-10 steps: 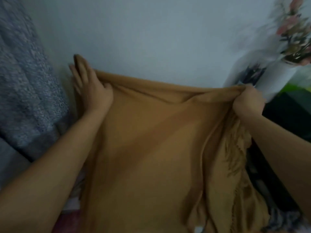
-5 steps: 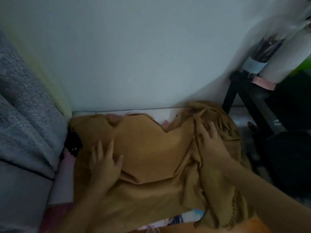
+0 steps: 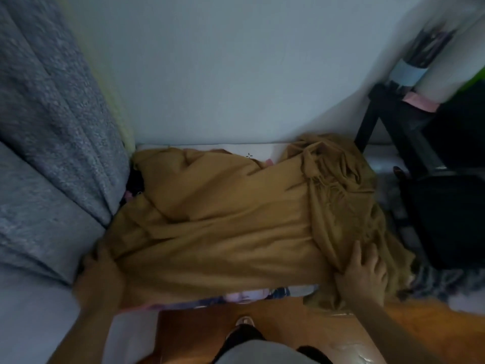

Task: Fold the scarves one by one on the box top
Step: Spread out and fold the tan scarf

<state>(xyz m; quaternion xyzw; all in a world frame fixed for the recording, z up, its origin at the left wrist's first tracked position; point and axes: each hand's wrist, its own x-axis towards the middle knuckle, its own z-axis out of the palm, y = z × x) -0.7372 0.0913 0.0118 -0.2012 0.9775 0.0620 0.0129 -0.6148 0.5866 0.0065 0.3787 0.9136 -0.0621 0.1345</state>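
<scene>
**Mustard scarf spread across the box top, ready for its first fold**

The mustard-brown scarf [image 3: 225, 219] lies over the box top [image 3: 259, 149], covering nearly all of it; only a pale strip shows along the far edge and a printed strip along the near one. Its middle is fairly flat but rippled, while the right end is bunched in a heap, with a fringe [image 3: 324, 179] showing there, and spills past the box's right side.

The right hand [image 3: 363, 274] rests on the near right part with fingers spread and nearly straight, pressing the cloth flat, not gripping it. The left hand [image 3: 101, 261] sits at the near left corner (blurred), and whether it pinches the edge or only lies on it I cannot tell.

The fabric looks soft, light and limp, probably a woven wrap that drapes and creases easily and holds no shape alone. Taking it by two corners of one short edge seems best, with the bunched right end drawn out first.

A grey curtain [image 3: 52, 132] hangs to the left, and a black stand [image 3: 393, 143] sits to the right.
</scene>
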